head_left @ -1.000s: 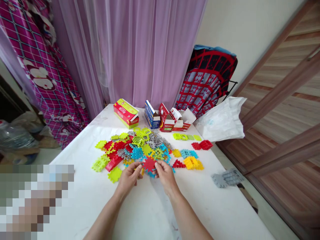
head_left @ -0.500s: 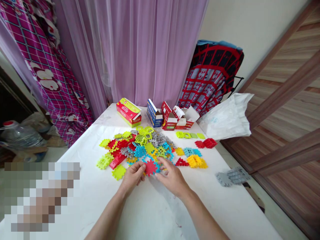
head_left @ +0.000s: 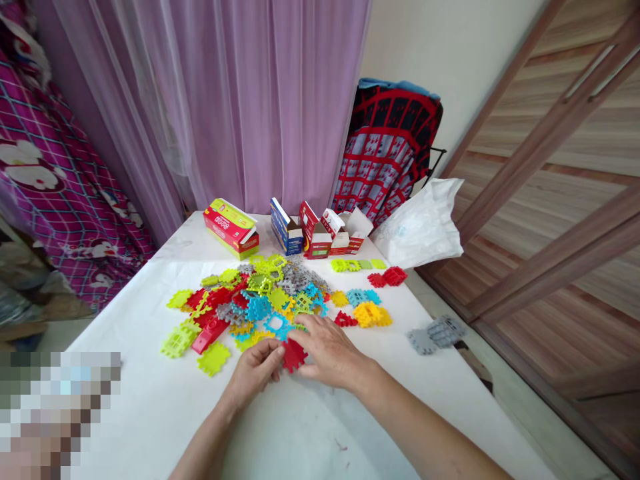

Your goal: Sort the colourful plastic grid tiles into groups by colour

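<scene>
A red toothed interlocking tile (head_left: 294, 355) is pinched at its left edge by the thumb and fingers of my left hand (head_left: 257, 370), low over the near side of the pile. My right hand (head_left: 327, 352) arches at the tile's right side, thumb and fingers apart; whether it touches the tile I cannot tell. Its fingertips hang by a blue frame-shaped piece (head_left: 278, 325) and a lime piece that they partly cover. Loose lime, red, blue, yellow and grey pieces lie heaped beyond, with a lime square tile (head_left: 214, 359) to the left.
Sorted groups flank the pile: yellow pieces (head_left: 369, 314), blue pieces (head_left: 363, 297), red pieces (head_left: 395, 276), a lime row (head_left: 355, 265) and grey pieces (head_left: 437, 333) near the right edge. Several cardboard boxes (head_left: 233, 230) stand at the back, beside a white bag (head_left: 425, 227).
My right hand has moved in closer over the red tile, now covering part of it. My left hand keeps its pinch. The whole view has shifted to the right.
</scene>
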The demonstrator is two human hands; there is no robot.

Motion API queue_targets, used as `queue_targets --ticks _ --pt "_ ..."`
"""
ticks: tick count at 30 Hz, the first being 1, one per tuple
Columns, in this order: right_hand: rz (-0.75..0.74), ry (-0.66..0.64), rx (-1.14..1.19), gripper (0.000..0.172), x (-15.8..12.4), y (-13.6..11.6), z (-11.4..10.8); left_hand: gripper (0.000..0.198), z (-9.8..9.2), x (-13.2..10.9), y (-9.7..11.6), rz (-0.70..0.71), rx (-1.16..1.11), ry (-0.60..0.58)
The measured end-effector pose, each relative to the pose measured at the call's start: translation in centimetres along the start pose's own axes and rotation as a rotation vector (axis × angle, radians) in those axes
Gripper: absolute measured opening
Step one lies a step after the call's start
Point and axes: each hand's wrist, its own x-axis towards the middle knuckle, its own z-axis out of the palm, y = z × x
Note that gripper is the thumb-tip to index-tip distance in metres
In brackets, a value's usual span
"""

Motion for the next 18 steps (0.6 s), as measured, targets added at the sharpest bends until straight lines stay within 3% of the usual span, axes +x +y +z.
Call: queue_targets --ticks 4,11,14,18 --pt "0.096 0.049 -0.04 0.051 -1.1 4.7 -2.4 0.05 -0.2 -0.4 0.3 0.03 0.02 0.02" --pt "0.543 -0.019 -0.367 0.057 -3.2 19.8 -8.5 0.055 0.1 -0.6 1.1 -0.002 0.061 0.072" --pt "0.623 -0.124 -0.398 0.059 -3.3 23.8 -8.9 0.055 0.2 -0.6 1.2 -0.004 0.091 0.085" --pt "0.652 -0.229 -0.385 0.062 -2.5 26.6 -7.6 0.058 0.0 -0.5 0.9 -0.051 0.109 0.124"
